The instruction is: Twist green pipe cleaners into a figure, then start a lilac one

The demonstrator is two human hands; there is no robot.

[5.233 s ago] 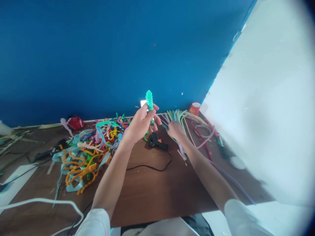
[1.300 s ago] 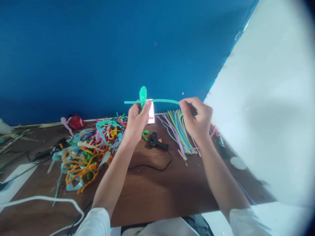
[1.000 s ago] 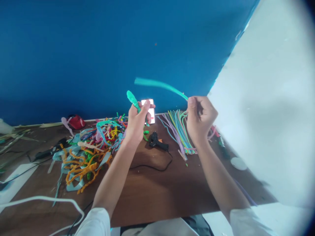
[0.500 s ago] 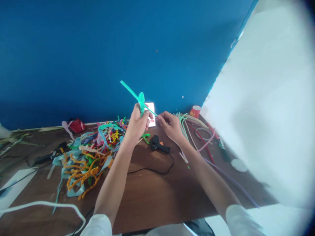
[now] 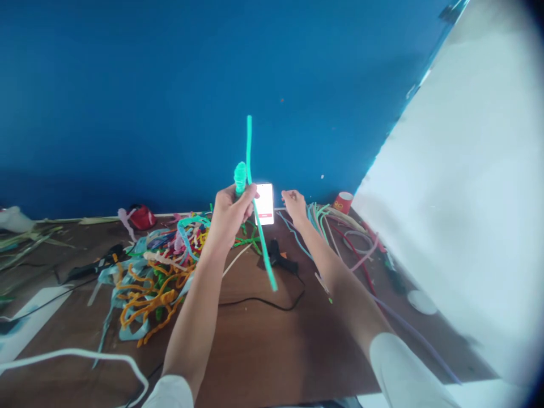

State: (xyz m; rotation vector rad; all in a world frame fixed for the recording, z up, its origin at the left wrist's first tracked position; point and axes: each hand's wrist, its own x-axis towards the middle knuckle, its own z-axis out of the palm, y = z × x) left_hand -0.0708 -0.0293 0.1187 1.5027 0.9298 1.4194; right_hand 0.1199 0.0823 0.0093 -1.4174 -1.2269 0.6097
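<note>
My left hand (image 5: 228, 214) is closed around a stubby, tightly wound turquoise-green pipe cleaner coil (image 5: 240, 174), its rounded top showing above the fist. A long, straight pipe cleaner (image 5: 267, 258) of the same colour is pinched there too, by the thumb; one end points up against the wall and the other hangs down past the hand. My right hand (image 5: 294, 204) is raised to the right of the phone (image 5: 265, 205), apart from the pipe cleaner. Its fingers are curled together, and nothing shows in them.
A tangled heap of coloured pipe cleaners (image 5: 170, 297) covers the table's left side. A black glue gun (image 5: 281, 259) with a cord lies mid-table. Pale-green stems (image 5: 319, 218), a red paper cup (image 5: 343, 202) and a white disc (image 5: 422, 302) are on the right. Behind is a blue wall (image 5: 170, 102).
My right hand has let go of the long pipe cleaner's end and drawn slightly right. The pipe cleaner has swung from a slant to nearly upright in my left hand.
</note>
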